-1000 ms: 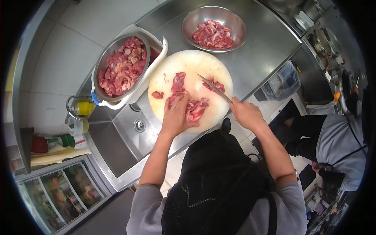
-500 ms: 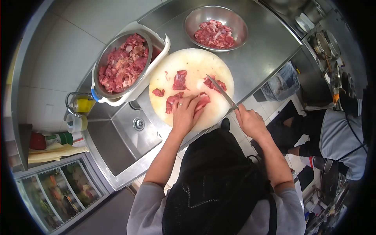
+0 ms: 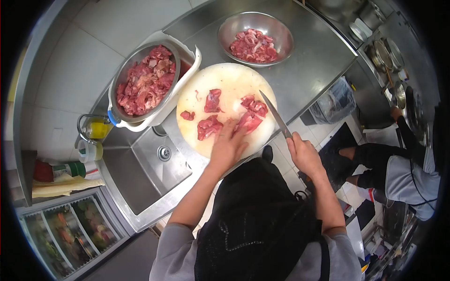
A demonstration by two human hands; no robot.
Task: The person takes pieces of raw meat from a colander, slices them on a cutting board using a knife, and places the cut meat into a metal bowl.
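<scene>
My right hand (image 3: pixel 304 153) is closed round the handle of a kitchen knife (image 3: pixel 275 113). The blade points away from me, over the right side of a round cutting board (image 3: pixel 234 79). My left hand (image 3: pixel 227 146) lies open on the board, its fingertips against a piece of raw meat (image 3: pixel 248 122). Just beyond that piece are smaller cut bits of meat (image 3: pixel 254 106). Left of my fingers sits another chunk of meat (image 3: pixel 209 127), with a strip of meat (image 3: pixel 212 100) behind it and a small scrap (image 3: pixel 187 115) farther left.
A metal bowl of cut meat (image 3: pixel 284 33) stands behind the board. To the left, a metal basin heaped with meat (image 3: pixel 123 77) rests on a white tub (image 3: pixel 194 63). A steel sink (image 3: pixel 140 173) is at near left. On the right are a lined bin (image 3: pixel 335 100) and another person (image 3: pixel 408 173).
The knife has moved right, off the cut bits of meat. My left fingers have flattened and spread a little. The other person's arm now reaches toward the pans.
</scene>
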